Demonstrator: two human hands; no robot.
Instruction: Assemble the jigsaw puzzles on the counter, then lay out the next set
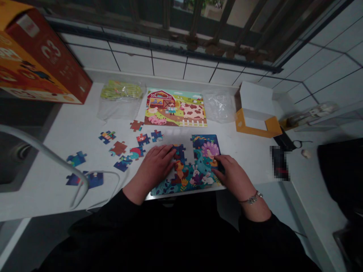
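A partly joined jigsaw puzzle (pixel 203 166) with rabbits, a bear-like animal and a peacock lies near the counter's front edge. Its upper middle has a gap, and part of its left side is hidden under my hand. My left hand (pixel 154 162) lies flat over that left side, its fingers stretched toward a dark blue piece (pixel 179 151). At the right edge, my right hand (pixel 234 174) rests with thumb and fingers apart, touching the puzzle. Several loose puzzle pieces (pixel 118 148) are scattered left of my left hand, one a red-and-teal piece (pixel 136 152) close to it.
Behind the puzzle lies a farm picture (pixel 176 107), between a plastic bag with green contents (pixel 121 92) and a clear bag (pixel 220 107). An open yellow box (pixel 256 126) stands at right, a large orange box (pixel 51 56) at left. A grey curved tube (pixel 42 141) crosses the left side.
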